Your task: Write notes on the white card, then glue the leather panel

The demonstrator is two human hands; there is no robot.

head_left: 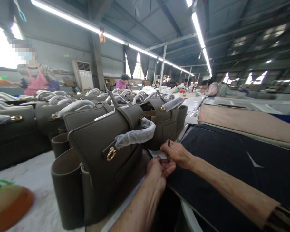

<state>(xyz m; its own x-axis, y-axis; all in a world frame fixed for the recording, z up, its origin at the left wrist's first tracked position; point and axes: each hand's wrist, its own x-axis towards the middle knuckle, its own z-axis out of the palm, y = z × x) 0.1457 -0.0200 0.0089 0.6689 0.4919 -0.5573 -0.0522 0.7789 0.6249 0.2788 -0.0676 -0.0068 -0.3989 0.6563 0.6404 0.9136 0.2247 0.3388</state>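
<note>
The right hand (177, 155) pinches a pen (169, 140) (its tip is hidden behind the fingers), while the left hand (157, 171) curls under and holds a white slip (157, 154), any writing on it unreadable. A gray handbag (103, 161) stands just beside them on the table (31, 174).

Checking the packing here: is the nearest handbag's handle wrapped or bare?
Wrapped: clear plastic film is bunched around the handle of the nearest handbag, just above its gold clasp.
</note>
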